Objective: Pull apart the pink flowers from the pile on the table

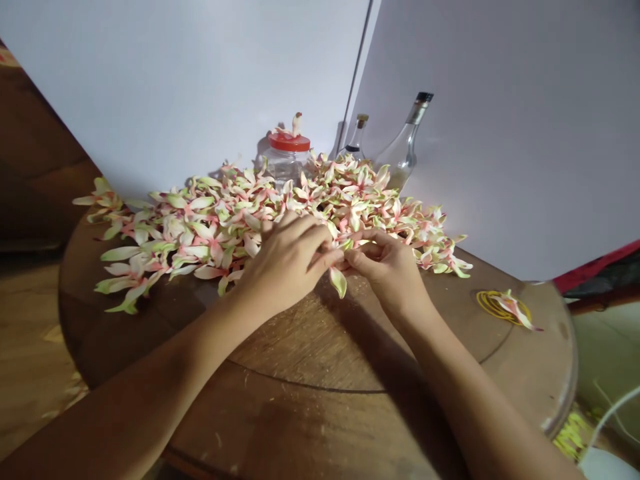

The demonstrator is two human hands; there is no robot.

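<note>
Pink, white and green flowers [215,227] lie heaped across the back of a round wooden table [300,347]. In front of the heap, my left hand [295,263] and my right hand [383,267] almost meet, fingertips pinched on one flower [339,281] between them. A green-tipped petal of it hangs below the fingers. The flower's upper part is partly hidden by the fingers of both hands.
Behind the heap stand a clear jar with a red lid [289,142], a small bottle [356,137] and a taller, tilted glass bottle [407,143]. Yellow coiled bands [493,305] with a flower [515,309] on them lie at the right. Pale panels rise behind.
</note>
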